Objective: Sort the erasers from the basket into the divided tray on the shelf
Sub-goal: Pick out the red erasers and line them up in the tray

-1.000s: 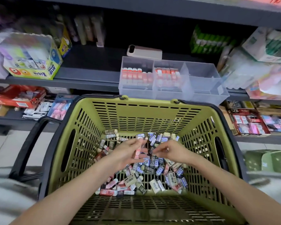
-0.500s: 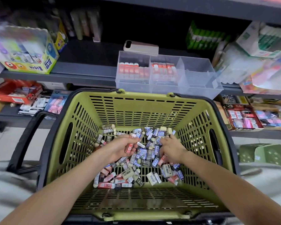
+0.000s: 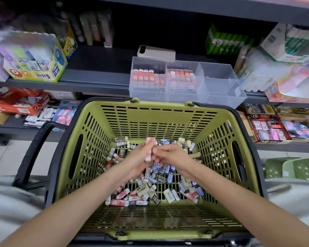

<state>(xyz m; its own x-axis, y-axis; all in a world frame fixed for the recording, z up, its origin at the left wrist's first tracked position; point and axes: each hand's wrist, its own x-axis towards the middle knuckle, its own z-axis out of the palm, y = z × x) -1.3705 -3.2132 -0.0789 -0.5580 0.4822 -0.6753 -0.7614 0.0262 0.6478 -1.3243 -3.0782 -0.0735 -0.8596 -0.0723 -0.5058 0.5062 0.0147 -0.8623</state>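
above basket (image 3: 161,105) pile, hands meet: left hand (image 3: 138,158) grips red-white eraser (image 3: 149,151) upright, right hand (image 3: 170,155) pinches same piece, prob. squaring it for carry. other erasers (image 3: 161,175) loose below. divided tray (image 3: 219,97) on shelf (image 3: 96,82), matching reds in 2 left sections.

Ahead of you, the shelf (image 3: 100,68) carries the tray (image 3: 221,82), with a phone (image 3: 157,53) just behind it, a glue box (image 3: 34,75) at your left and white packs (image 3: 257,77) at your right.
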